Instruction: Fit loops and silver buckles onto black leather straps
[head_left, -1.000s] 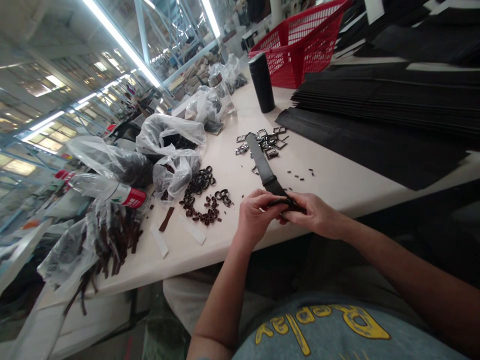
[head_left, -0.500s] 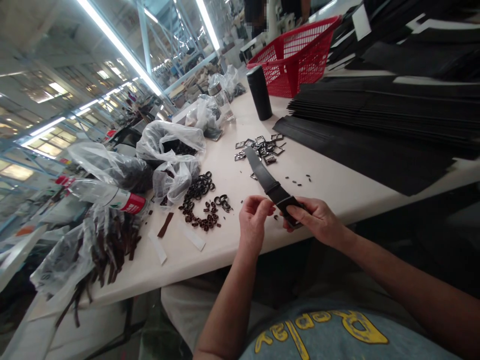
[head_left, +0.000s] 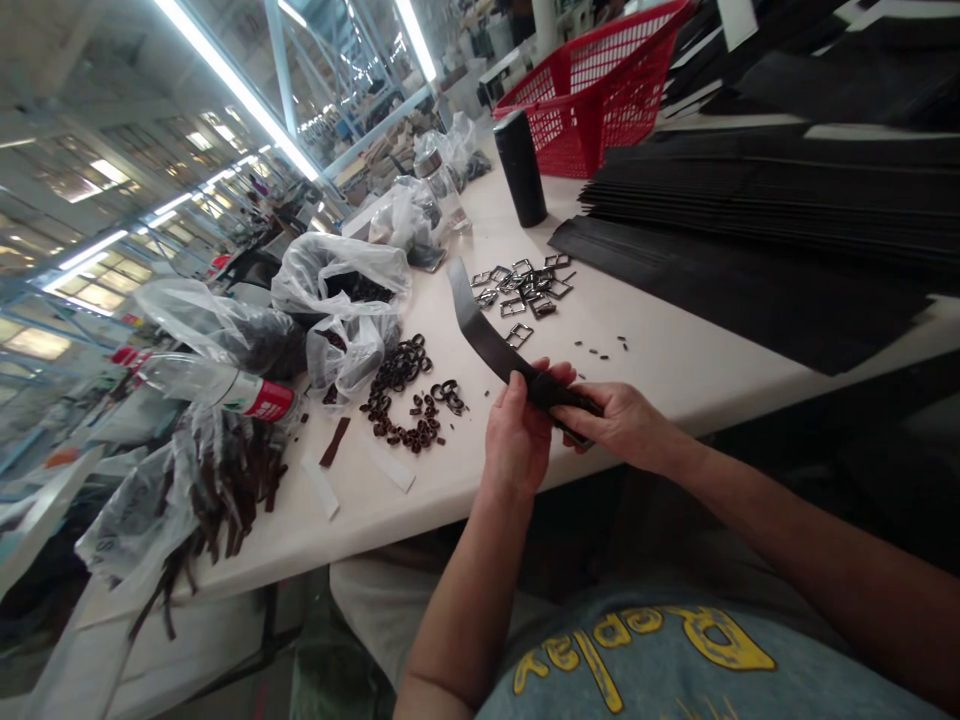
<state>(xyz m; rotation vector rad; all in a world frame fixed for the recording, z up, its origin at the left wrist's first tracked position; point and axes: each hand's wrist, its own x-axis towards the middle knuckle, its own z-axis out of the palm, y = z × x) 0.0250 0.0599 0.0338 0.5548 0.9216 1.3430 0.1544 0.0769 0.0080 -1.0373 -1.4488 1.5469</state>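
Note:
A black leather strap [head_left: 487, 340] is held between my two hands above the table's front edge, its free end curving up and away to the left. My left hand [head_left: 519, 435] is closed around the strap, with the thumb on its near side and the fingers behind. My right hand [head_left: 626, 425] grips the folded near end, thumb on top; most of that end is hidden by the fingers. Just beyond the strap lies a pile of dark metal buckles [head_left: 536, 285]. Small black and brown strap loops [head_left: 409, 435] are heaped left of my left hand.
Plastic bags [head_left: 341, 275], a bottle with a red label [head_left: 217, 385] and a bundle of dark strips [head_left: 225, 480] crowd the left side. A black cylinder [head_left: 520, 170] and a red basket [head_left: 592, 110] stand behind. Stacked black sheets [head_left: 765, 210] cover the right.
My left hand, beside the strap before, has moved onto it and closed around it. The strap's free end has swung left, and the band seen around it is now covered by my fingers.

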